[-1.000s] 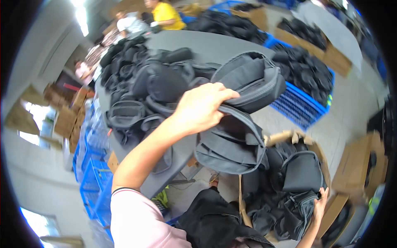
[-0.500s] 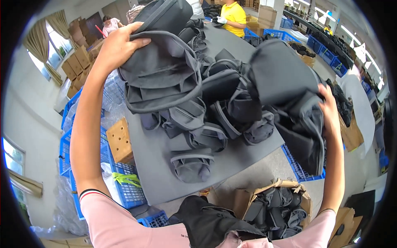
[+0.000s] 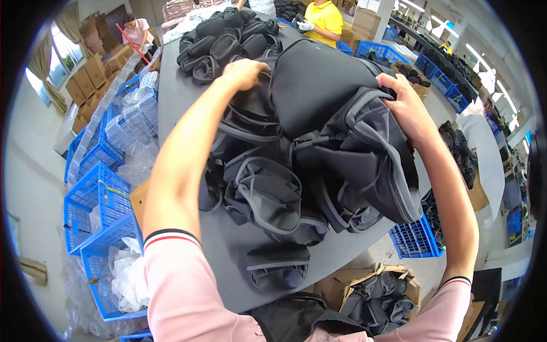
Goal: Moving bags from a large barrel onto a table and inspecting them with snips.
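Note:
Both my arms reach over a grey table strewn with black zip bags. My right hand (image 3: 403, 102) is closed on the edge of a large unzipped black bag (image 3: 364, 154), which hangs tilted with its mouth towards me. Right behind it a smooth-sided black bag (image 3: 322, 82) stands up between my hands. My left hand (image 3: 246, 74) has its fingers curled at the edge of a dark bag (image 3: 253, 102) left of the smooth one; the fingertips are partly hidden. Smaller open bags (image 3: 268, 191) lie below, and one pouch (image 3: 279, 267) sits near the table's front edge.
More black bags (image 3: 228, 40) are heaped at the table's (image 3: 171, 94) far end. Blue crates (image 3: 97, 196) and bubble wrap stand along the left. A carton of black pouches (image 3: 379, 296) is below the front edge. A person in yellow (image 3: 323, 23) works beyond the table.
My left hand has moved right and down from the raised open bag at the upper left. My right hand has come inward and up with its bag. The far heap now shows.

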